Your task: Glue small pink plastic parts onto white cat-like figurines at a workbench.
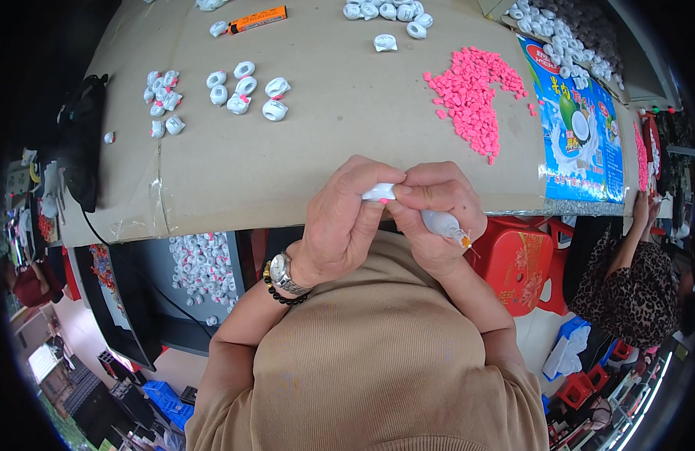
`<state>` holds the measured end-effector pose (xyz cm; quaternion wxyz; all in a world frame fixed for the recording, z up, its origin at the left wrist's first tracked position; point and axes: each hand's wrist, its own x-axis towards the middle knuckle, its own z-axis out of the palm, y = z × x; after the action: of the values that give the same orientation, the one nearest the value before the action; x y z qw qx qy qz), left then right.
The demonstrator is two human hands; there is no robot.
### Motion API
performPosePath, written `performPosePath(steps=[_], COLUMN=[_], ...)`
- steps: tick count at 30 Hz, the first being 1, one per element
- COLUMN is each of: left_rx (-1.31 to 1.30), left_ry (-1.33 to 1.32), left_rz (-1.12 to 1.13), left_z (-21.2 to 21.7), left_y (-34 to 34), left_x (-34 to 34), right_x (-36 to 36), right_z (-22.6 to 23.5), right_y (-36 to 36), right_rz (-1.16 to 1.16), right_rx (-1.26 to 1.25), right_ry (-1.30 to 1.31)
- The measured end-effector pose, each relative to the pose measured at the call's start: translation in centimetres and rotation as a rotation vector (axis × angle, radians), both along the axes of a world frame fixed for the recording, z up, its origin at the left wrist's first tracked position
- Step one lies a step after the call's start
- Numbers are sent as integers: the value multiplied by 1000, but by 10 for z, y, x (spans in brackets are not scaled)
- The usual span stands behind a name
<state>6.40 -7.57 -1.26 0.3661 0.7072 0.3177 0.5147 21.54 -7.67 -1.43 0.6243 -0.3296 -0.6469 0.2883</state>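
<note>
on the cardboard-covered desk (325, 135), beyond the hands, lie a heap of small pink pieces (471, 94), a cluster of finished white parts with pink dots (242, 90) and a second smaller cluster (163, 101) further left. more white parts (385, 11) sit at the far edge, beside an orange tube-shaped thing (257, 19). a blue printed carton flap (581, 124) covers the right end of the desk, with a box of white parts (566, 30) behind it. nothing lies between the hands and the desk edge.

a dark bin of white parts (201, 267) stands below the desk on the left, red plastic stools (520, 263) on the right, and another person in a spotted top (633, 282) sits at the far right.

the left hand (344, 218), with a watch and bead bracelet at the wrist, pinches a small white part (379, 193) with a pink spot; its grip is closed on that part, just in front of the chest at the desk edge. the right hand (434, 210) touches the same part with its fingertips and is closed round a small clear glue bottle (444, 224) with an orange tip, pointing down and right.
</note>
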Motion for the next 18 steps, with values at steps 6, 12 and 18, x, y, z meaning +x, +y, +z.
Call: performPosePath(steps=[6, 12, 18], left_rx=[32, 1, -14], left_ry=[3, -10, -22], left_rz=[-17, -16, -8], left_z=[2, 2, 4], left_y=[1, 0, 2], left_x=[-1, 0, -1], right_x=[0, 1, -3], right_z=[-1, -6, -7], right_y=[-2, -2, -2], right_rz=[1, -6, -1], right_rx=[0, 15, -7], right_ry=[8, 20, 57])
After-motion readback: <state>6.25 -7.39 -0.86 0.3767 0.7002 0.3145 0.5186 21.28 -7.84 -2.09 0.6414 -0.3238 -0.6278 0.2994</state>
